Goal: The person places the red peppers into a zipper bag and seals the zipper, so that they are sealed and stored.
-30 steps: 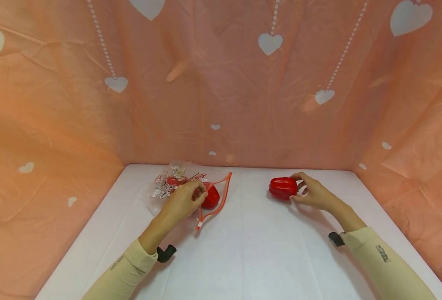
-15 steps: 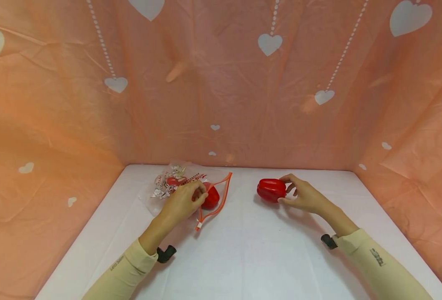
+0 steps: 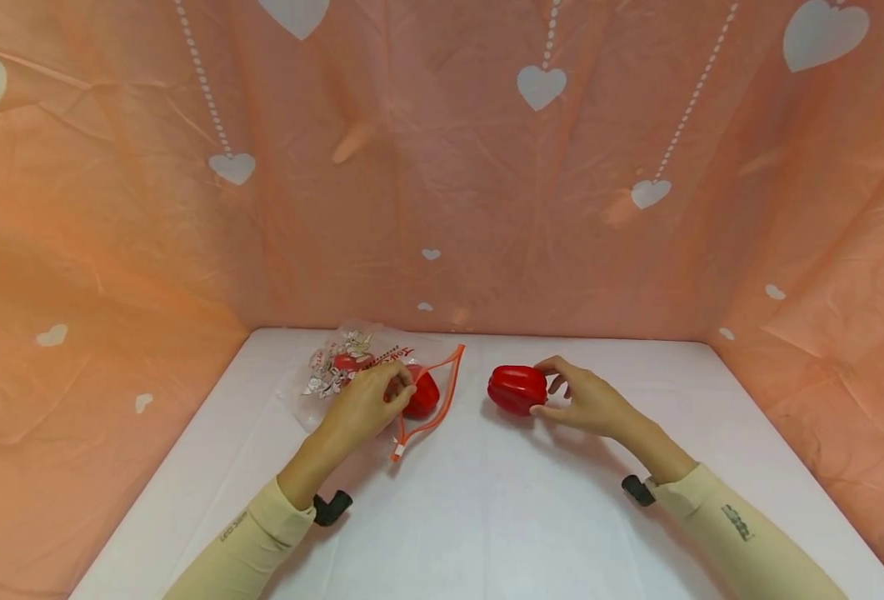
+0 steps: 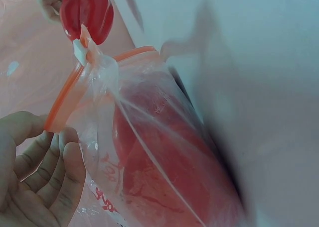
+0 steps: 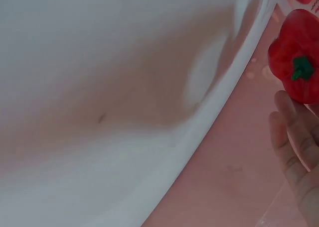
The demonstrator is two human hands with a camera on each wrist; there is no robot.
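Note:
A clear zip bag (image 3: 310,408) with an orange zip edge (image 3: 452,381) and printed cartoons lies at the table's left. Its mouth gapes toward the right. My left hand (image 3: 362,404) pinches the upper edge of that mouth between thumb and finger, as the left wrist view shows. Inside the bag, near its mouth, is a red bell pepper (image 3: 422,393); more red shows through the plastic behind. My right hand (image 3: 590,404) holds another red bell pepper (image 3: 516,389) by its stem end, right of the mouth and apart from it. Its green stem (image 5: 302,67) appears in the right wrist view.
A white cloth covers the table (image 3: 501,517). Orange curtains (image 3: 442,183) with white hearts hang along the back and both sides. A dark wrist camera mount (image 3: 332,507) sits below the left wrist and another (image 3: 638,490) below the right.
My right hand has carried its bell pepper leftward and slightly nearer me, closer to the bag's mouth. The left hand and the bag have stayed in place.

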